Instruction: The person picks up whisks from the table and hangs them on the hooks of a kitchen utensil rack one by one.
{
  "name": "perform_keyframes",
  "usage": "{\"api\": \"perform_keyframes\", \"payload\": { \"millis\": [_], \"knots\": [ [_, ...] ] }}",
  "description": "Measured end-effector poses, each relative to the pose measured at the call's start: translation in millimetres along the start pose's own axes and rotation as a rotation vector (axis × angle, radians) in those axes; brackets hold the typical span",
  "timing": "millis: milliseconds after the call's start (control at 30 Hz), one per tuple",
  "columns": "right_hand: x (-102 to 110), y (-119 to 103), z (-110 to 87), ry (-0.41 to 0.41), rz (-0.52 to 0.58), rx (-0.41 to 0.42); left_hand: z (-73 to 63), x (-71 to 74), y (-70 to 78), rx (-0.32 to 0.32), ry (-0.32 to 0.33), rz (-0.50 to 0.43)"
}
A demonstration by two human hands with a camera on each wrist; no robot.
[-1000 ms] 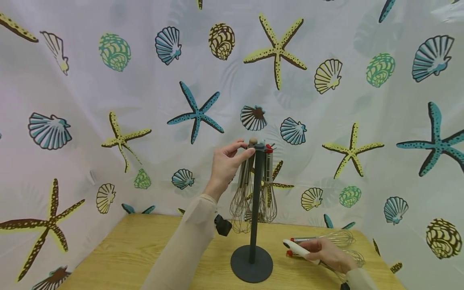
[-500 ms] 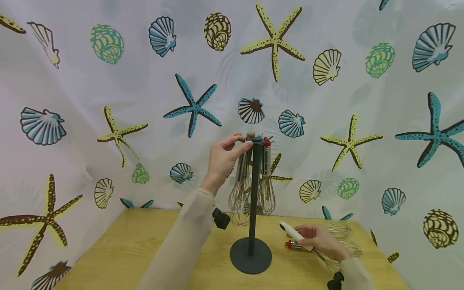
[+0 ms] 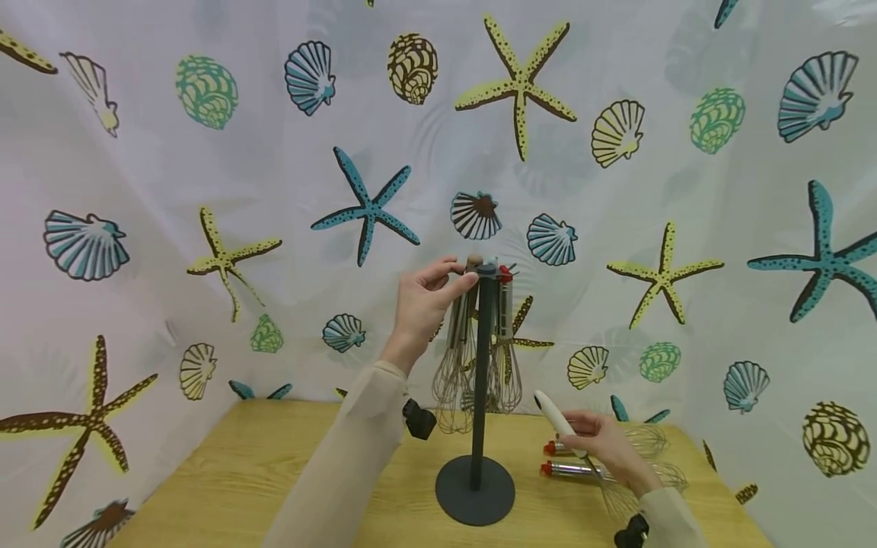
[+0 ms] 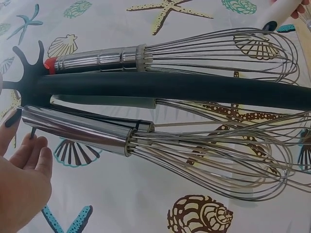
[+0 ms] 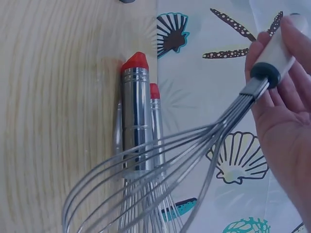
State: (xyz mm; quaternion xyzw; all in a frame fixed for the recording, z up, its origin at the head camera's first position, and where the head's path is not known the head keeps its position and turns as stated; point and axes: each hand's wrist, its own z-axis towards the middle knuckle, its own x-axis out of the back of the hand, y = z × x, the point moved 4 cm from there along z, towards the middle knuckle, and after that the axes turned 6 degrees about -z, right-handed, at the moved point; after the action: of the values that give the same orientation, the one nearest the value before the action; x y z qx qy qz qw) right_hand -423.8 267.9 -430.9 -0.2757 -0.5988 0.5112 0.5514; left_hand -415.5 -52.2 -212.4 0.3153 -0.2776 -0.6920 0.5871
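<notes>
My left hand (image 3: 426, 301) is at the top of a dark whisk stand (image 3: 480, 380), its thumb and fingers pinching the hooked top. Several whisks hang from the stand, among them one with a shiny metal handle (image 4: 80, 131) beside my left fingers and one with a red-tipped handle (image 3: 505, 304) on the far side. Right of the base, my right hand (image 3: 606, 445) grips a whisk by its white handle (image 3: 556, 415). That handle slants up to the left, with the wires (image 5: 218, 124) trailing below. In the right wrist view those wires overlap the whisks lying behind.
Two red-tipped whisks lie on the wooden table (image 3: 274, 457): a nearer one (image 3: 572, 470) and a farther one (image 3: 556, 447), partly behind my right hand. The stand's round base (image 3: 476, 491) sits left of them. A shell-and-starfish curtain (image 3: 274, 152) surrounds the table.
My right hand has raised the white-handled whisk and tipped its handle more upright, uncovering more of the red-tipped whisks. My left hand stays at the stand's top.
</notes>
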Motion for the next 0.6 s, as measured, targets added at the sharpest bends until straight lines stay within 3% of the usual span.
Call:
{"api": "perform_keyframes", "payload": {
  "millis": [100,233,433,600],
  "knots": [
    [2,-5,1.4,0.097,0.011,0.01,1.3,-1.1,0.6,-0.005,0.0,0.001],
    [1,-11,0.6,0.149,0.026,-0.002,1.5,-1.3,-0.4,0.004,0.0,-0.005],
    [-1,-18,1.0,0.152,0.07,0.01,1.5,-1.7,1.3,0.019,-0.004,-0.019],
    [0,-21,1.0,0.134,0.108,0.043,-5.6,-4.1,14.5,0.03,-0.006,-0.01]
  ]
}}
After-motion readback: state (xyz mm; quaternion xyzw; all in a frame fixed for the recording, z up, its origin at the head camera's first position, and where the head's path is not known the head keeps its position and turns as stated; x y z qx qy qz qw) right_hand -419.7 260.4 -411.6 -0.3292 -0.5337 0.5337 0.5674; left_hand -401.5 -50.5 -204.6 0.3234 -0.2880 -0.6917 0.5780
